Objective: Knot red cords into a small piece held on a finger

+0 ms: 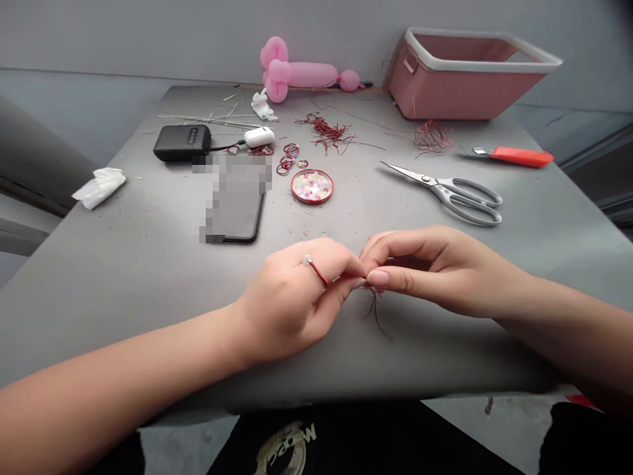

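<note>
Fingertips of my left hand and my right hand meet above the near part of the table, both pinched on thin dark cord. Loose ends of that cord hang below the fingers; the part inside the pinch is hidden. On a left finger sits a red cord ring with a pale bead. Beyond my hands, a round red-rimmed dish holds pale and pink beads. Scissors lie partly open behind my right hand.
A phone, black power bank and white earphone case lie left. Cut red cord pieces, a tangle of cord and an orange-handled cutter lie farther back. A pink bin and balloon figure stand behind.
</note>
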The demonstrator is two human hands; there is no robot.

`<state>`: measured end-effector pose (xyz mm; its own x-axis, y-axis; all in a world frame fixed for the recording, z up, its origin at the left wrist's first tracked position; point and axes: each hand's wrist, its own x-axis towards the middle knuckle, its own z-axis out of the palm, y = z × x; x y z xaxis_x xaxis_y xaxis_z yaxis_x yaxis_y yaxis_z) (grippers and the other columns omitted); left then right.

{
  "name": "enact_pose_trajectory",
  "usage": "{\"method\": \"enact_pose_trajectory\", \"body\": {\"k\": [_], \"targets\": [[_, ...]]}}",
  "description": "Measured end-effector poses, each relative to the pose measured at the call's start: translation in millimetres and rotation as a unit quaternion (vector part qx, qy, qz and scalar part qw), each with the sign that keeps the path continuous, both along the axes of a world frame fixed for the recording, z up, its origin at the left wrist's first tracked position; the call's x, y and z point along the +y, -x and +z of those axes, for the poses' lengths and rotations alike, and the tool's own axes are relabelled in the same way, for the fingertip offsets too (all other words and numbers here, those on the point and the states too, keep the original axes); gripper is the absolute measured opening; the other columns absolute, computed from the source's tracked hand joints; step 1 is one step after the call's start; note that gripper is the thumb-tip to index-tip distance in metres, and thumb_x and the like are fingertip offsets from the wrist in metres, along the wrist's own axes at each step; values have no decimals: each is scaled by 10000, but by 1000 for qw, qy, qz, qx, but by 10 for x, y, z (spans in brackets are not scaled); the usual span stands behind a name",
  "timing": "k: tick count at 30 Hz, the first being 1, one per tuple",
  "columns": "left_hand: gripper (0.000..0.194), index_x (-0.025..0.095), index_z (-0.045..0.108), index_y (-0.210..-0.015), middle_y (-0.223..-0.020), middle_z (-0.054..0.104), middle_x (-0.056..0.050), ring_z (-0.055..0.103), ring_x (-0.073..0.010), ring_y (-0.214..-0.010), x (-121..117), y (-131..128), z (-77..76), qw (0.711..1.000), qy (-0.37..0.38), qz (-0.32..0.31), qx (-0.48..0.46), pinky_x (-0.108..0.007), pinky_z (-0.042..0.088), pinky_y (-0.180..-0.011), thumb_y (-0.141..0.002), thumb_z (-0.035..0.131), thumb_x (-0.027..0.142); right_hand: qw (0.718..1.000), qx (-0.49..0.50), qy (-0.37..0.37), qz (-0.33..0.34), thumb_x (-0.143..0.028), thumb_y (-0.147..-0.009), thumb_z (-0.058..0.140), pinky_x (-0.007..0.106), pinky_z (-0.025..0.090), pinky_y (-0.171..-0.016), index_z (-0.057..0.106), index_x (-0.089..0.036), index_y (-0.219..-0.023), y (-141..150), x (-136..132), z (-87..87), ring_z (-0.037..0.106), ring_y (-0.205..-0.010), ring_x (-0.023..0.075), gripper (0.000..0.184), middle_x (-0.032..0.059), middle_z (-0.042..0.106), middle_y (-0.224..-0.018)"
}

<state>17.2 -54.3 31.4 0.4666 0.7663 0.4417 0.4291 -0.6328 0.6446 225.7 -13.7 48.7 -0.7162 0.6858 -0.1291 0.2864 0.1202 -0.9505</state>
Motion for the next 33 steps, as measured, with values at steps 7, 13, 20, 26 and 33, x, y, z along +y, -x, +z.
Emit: {"method": "enact_pose_trajectory", "body": {"k": [7,13,20,26,33], "targets": [[76,182,623,-827,-773,687,-7,624,-110,-706,35,-18,54,974,202,4,-104,-224,489,-660,-875,614,241,999,-3,38,-15,-434,-781,732,258,471,-607,704,-176,-772,-2,8,29,579,-708,146,260,34,658,-746],[209,147,615,-840,-814,684,-21,641,-119,-733,94,-50,58,888,408,-4,-214,-223,502,-659,-774,747,296,993,15,68,-90,-455,-715,789,234,479,-631,716,-194,-746,31,3,14,575,-671,121,272,9,666,-713],[252,146,617,-787,-718,683,5,648,-112,-688,109,-34,73,854,454,18,-254,-215,500,-641,-680,823,244,999,1,17,-46,-444,-779,729,265,481,-587,686,-194,-757,11,-10,-4,596,-688,151,254,34,673,-742],[272,150,616,-807,-718,684,8,655,-119,-686,92,-47,48,860,450,22,-239,-231,518,-650,-678,823,270,930,-54,-356,-69,-245,-870,578,305,471,-600,587,-208,-735,54,-74,-114,557,-645,151,140,29,626,-696],[212,153,629,-854,-856,713,-26,690,-146,-811,28,-64,-3,898,376,-2,-229,-270,560,-785,-749,769,274,851,-50,-510,-113,-165,-847,588,337,467,-654,595,-209,-733,76,-136,-158,537,-667,175,123,38,622,-684]]}}
